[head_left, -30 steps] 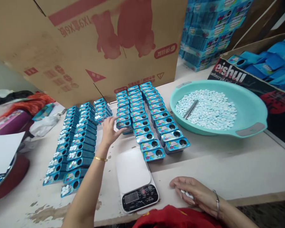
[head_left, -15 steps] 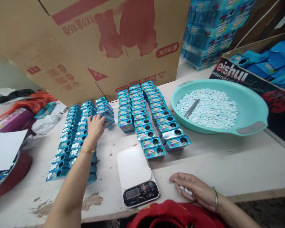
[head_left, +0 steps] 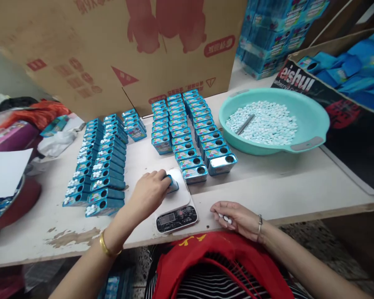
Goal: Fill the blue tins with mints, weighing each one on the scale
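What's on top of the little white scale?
Over the scale there's a small blue box, held by the left hand. The hand covers much of the box, so I can't see whether its bottom touches the scale.

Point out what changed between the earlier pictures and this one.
The left hand has moved from the left-side container rows back toward the person and rightward; it now grips a blue candy container over the kitchen scale. The camera view shifted too. The right hand still holds white candies; the turquoise basin stays put.
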A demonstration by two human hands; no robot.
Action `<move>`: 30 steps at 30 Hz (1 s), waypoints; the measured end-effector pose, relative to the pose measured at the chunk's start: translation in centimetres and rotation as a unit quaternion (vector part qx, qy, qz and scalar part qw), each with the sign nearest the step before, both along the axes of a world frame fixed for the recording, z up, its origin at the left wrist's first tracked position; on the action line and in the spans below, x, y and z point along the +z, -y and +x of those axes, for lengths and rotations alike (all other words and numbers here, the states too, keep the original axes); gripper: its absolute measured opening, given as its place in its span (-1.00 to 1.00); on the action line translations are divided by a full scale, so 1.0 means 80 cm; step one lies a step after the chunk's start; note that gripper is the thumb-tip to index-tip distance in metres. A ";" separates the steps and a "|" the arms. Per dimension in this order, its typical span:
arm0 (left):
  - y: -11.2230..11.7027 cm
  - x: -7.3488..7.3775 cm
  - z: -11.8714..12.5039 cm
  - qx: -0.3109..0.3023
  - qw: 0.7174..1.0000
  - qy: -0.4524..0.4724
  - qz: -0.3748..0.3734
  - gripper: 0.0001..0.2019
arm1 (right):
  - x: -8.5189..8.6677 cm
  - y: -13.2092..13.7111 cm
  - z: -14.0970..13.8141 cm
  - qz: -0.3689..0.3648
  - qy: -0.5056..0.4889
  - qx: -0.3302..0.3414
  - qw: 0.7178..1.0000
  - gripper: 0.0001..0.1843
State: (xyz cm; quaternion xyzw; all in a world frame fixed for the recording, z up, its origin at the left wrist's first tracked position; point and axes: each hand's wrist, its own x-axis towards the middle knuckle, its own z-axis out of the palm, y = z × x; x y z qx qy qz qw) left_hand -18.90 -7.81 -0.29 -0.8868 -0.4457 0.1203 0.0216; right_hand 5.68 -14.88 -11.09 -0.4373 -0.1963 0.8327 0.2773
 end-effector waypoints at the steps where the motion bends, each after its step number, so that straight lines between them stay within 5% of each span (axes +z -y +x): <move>1: -0.001 0.001 0.000 -0.004 1.000 0.009 -0.001 -0.83 | 0.000 0.002 0.001 -0.013 -0.012 -0.009 1.000 -0.70; 5: 0.004 0.027 -0.018 -0.002 0.992 0.120 0.037 -0.71 | -0.004 0.011 0.009 -0.102 -0.061 -0.070 0.990 -0.80; 10: 0.028 0.050 -0.070 0.126 0.952 0.245 0.131 -0.72 | -0.007 0.025 0.014 -0.144 -0.058 -0.087 0.984 -0.79; 20: 0.084 -0.011 -0.136 0.229 0.921 0.302 0.088 -0.77 | 0.033 0.003 -0.005 0.039 0.072 0.038 0.996 -0.66; 30: 0.075 -0.023 -0.097 0.138 0.914 0.373 0.078 -0.80 | 0.098 -0.065 -0.043 0.185 0.091 0.107 0.973 -0.71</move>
